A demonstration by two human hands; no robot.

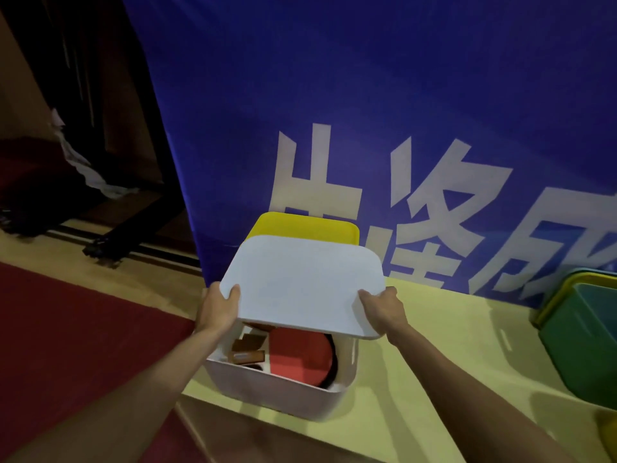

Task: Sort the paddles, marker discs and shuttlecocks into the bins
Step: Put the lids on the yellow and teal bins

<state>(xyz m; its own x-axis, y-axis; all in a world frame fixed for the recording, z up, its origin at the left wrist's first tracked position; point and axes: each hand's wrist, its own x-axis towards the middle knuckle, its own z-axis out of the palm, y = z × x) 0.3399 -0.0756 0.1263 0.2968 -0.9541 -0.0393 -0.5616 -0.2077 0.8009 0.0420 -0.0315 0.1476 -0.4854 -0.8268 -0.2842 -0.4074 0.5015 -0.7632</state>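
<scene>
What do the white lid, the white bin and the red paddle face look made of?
White lid: likely plastic, matte, evenly smooth with rounded corners. White bin: seemingly the same matte plastic, thin moulded wall with a slot. Red paddle: probably rubber face, flat and dull.

One white rounded plastic bin (pixel 277 392) is the landmark. Above it is one white flat lid (pixel 307 282). Just behind it is one yellow plastic piece (pixel 303 225), lid or bin, unclear which. Well to its right is one green plastic bin (pixel 581 345). Inside it are one red-faced paddle (pixel 297 352) and at least two wooden handles (pixel 248 356). Two hands are above it: one left hand (pixel 218 309) and one right hand (pixel 384 309).
</scene>
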